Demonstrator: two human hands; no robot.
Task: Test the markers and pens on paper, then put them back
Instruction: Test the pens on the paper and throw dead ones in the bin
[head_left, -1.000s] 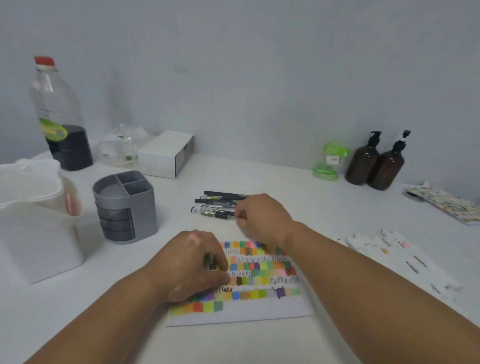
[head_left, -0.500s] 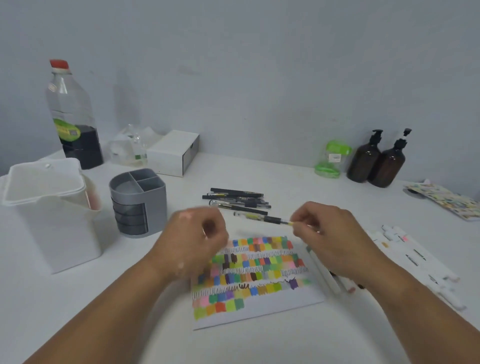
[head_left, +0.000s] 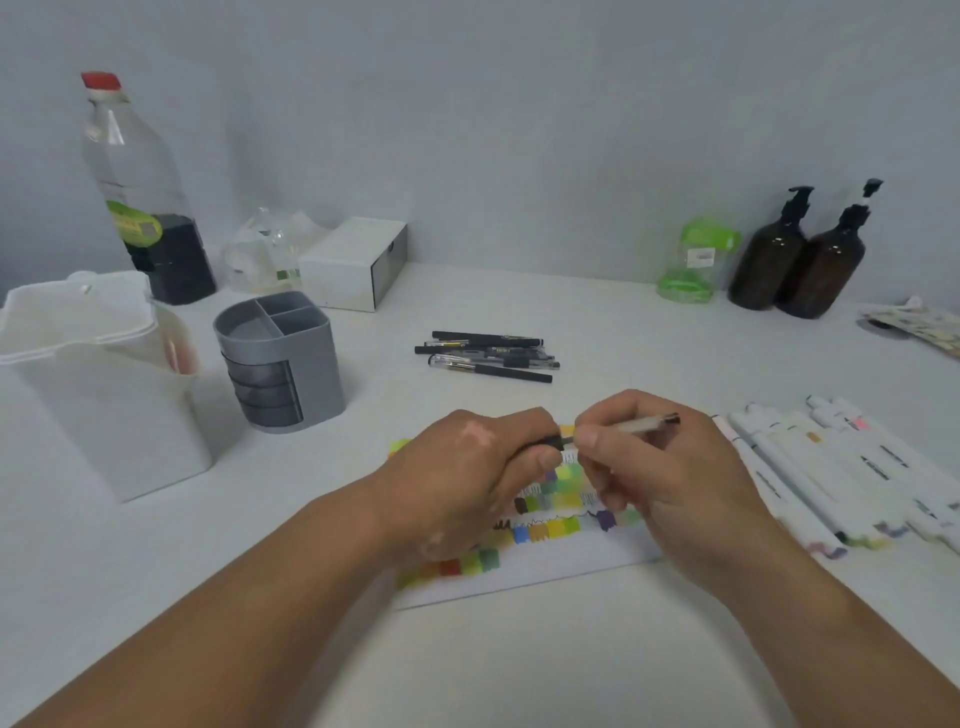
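- White tabletop (head_left: 519, 670) runs back to a plain pale grey wall, seen from head height, with two bare forearms reaching in from the bottom.
- Curled round the dark end of a pen (head_left: 641, 423) is the left hand (head_left: 467, 467), its thumb and fingers closed on it.
- Meanwhile the right hand (head_left: 670, 467) pinches the same pen by its pale, see-through barrel, between thumb and forefinger. The barrel's dark tip pokes out to the right.
- Roughly level, the pen hangs in the air between the two hands, above a sheet of paper (head_left: 550, 571).
- Flat on the table, the paper shows rows of small colour patches in green, yellow, blue, purple and red, with black squiggles between rows.
- Farther back lies a small pile of black pens (head_left: 488, 353). To the right, white markers (head_left: 831, 467) lie side by side.
- At left stands a grey desk organiser (head_left: 275, 358) with open compartments, beside a white lidded bin (head_left: 93, 374).
- Fingers hide the pen's middle, so whether the dark piece is joined to the barrel cannot be told.
- Both hands cover much of the paper's upper rows, and the frame's right edge cuts off the markers.
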